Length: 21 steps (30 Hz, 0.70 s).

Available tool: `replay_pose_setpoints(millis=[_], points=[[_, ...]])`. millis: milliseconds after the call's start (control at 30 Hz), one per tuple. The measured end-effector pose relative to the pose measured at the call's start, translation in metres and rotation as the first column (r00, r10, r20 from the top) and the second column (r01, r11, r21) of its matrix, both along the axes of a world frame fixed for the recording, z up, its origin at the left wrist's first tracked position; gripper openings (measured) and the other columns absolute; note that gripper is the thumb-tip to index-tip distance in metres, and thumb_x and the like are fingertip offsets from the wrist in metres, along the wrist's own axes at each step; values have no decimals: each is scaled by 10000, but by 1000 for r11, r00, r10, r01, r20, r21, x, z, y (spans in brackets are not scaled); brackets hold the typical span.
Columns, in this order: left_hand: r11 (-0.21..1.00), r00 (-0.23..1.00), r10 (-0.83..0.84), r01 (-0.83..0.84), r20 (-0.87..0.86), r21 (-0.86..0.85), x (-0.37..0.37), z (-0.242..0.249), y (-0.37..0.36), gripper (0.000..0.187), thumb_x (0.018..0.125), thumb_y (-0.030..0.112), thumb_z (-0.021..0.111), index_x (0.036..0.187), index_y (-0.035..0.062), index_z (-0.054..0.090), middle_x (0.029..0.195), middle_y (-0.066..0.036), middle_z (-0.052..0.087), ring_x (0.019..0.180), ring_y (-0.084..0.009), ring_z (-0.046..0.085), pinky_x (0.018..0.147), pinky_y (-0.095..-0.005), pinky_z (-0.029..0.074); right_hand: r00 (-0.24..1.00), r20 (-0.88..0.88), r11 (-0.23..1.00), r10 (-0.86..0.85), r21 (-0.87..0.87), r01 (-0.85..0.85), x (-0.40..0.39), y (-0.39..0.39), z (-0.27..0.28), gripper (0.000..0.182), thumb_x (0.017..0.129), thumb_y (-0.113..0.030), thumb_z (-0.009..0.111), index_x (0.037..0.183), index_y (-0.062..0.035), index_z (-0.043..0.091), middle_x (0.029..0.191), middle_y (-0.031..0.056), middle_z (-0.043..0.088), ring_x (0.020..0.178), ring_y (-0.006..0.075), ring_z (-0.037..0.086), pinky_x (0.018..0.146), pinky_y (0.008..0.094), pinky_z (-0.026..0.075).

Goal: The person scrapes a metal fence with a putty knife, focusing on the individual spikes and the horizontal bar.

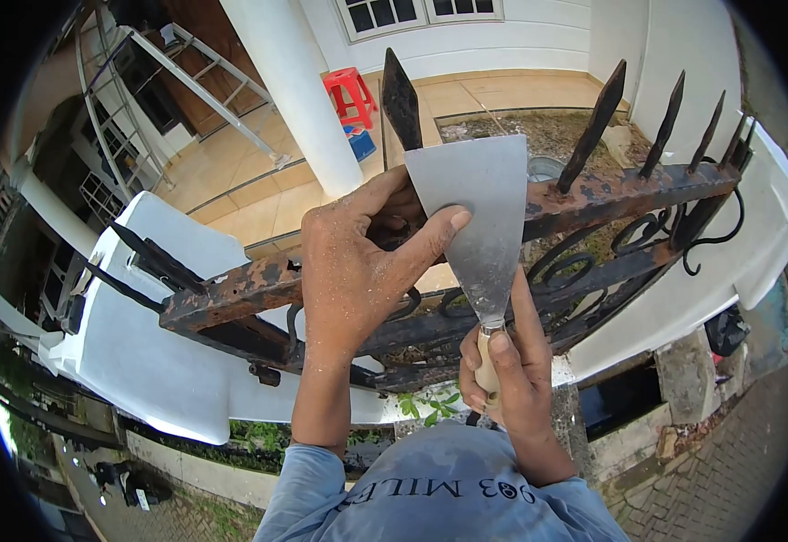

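My right hand (525, 388) is closed around the pale handle (487, 370) of a scraper (480, 217), thumb on the near side, with the broad metal blade pointing up and away from me. My left hand (353, 262) lies to the left of it, thumb laid flat on the blade's face; the other fingers go behind the blade's left edge, and since their tips are hidden I cannot tell whether that grip is pinched tight on the metal. The scraper stands in front of a black iron fence (240, 291), covering part of its top rail, where rust shows through the paint. One spike (401, 99) rises just beyond the blade's left upper corner, and more stand in a row to the right. Pale specks (dust or flakes, I cannot tell which) dot my left hand and wrist. Below the rail, on the right, are curled iron scrolls (566, 268). Far off, past a white column (295, 90), a red stool (349, 95) stands near a blue box (358, 143), with a ladder (200, 93) farther left. Nearest me is my blue shirt (439, 461), and green leaves (430, 408) show just beyond it.
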<state>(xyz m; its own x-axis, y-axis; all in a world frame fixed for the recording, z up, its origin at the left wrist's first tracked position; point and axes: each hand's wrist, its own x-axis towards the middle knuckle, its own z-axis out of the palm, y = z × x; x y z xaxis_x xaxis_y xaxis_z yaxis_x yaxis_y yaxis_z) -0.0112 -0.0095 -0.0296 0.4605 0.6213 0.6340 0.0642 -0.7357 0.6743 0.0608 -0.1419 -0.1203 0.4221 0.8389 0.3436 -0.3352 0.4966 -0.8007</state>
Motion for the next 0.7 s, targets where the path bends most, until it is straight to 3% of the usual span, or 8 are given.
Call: replay_pose_setpoints(millis=[100,233,267,367,467,567,600,700], points=[[997,1000,-1,1,-3,-74,0,3,-1,387,773,261,728,982,-57,661,697,-156,676,641,-172,674,577,-286,537,1000,7,1000,8,9,-8,0,3,1,566,976,-171,375,1457,-60,98,711,53,504,451,39,430,395,193,363],[999,1000,12,-13,-6,-34,-1,1,1,402,795,295,702,968,-66,663,662,-155,665,595,-161,659,536,-264,509,1000,7,1000,-10,-24,10,-3,-2,-2,570,974,-157,373,1457,-54,87,698,52,496,452,36,428,394,190,358],[994,1000,-22,22,5,-109,-1,2,1,408,795,313,701,960,-59,669,647,-139,661,568,-144,640,515,-262,494,1000,7,1000,-15,-15,15,-4,0,-4,572,974,-157,374,1457,-53,85,692,51,494,452,37,426,394,191,357],[1000,999,17,-17,36,9,1,-5,-2,405,792,321,704,960,-46,675,632,-123,656,550,-130,623,501,-263,483,1000,0,999,-26,-42,26,-5,-7,-2,581,974,-167,384,1456,-50,82,675,46,485,449,42,416,394,196,354],[998,1000,24,-25,-20,-65,0,3,-1,401,799,335,698,942,-38,682,626,-117,653,548,-125,619,500,-256,477,1000,1,1000,-19,-7,19,-4,-1,4,591,974,-183,396,1455,-44,80,658,43,478,446,45,406,394,201,350],[995,994,90,-92,-57,-31,0,6,-4,403,811,348,686,915,-41,686,614,-113,648,548,-125,619,497,-251,472,1000,4,1000,-19,-9,19,-6,-3,-1,597,975,-191,402,1453,-37,80,651,43,478,447,42,404,394,202,347],[997,996,72,-72,43,0,2,-1,-4,404,819,353,677,886,-45,688,579,-108,627,525,-111,593,470,-247,445,1000,11,1000,-23,-7,23,-6,-2,-2,597,975,-192,403,1452,-35,81,650,43,480,447,41,405,394,201,347],[995,995,102,-102,-7,4,3,4,0,411,823,359,673,859,-50,686,536,-94,593,483,-97,545,443,-251,411,1000,25,1000,5,-17,-4,-3,-2,-3,611,972,-230,403,1466,-115,64,709,64,469,428,53,422,351,186,358]])
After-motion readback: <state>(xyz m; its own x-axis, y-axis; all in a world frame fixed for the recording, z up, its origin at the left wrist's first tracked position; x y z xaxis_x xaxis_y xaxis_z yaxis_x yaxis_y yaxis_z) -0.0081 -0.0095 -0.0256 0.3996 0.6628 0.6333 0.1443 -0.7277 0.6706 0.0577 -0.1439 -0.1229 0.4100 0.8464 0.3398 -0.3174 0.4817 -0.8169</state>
